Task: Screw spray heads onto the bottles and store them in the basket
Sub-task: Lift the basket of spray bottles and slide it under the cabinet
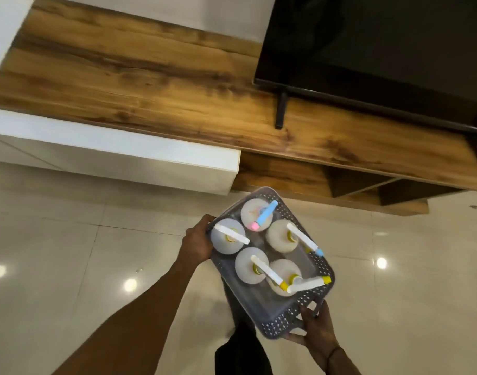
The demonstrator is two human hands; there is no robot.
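Starting at the left of the frame, the left hand is wrapped round the far-left rim of the basket, its grip closed on the edge to carry half the load. In the lower middle, the grey perforated basket is held in the air over the glossy tiled floor, kept level, I'd say, so the five bottles stand upright inside it, each with its spray head already on. At the lower right the right hand holds the near handle, fingers curled through it. Across the upper frame runs the wooden surface with a dark television at the upper right. Two opposite holds stop it tipping.
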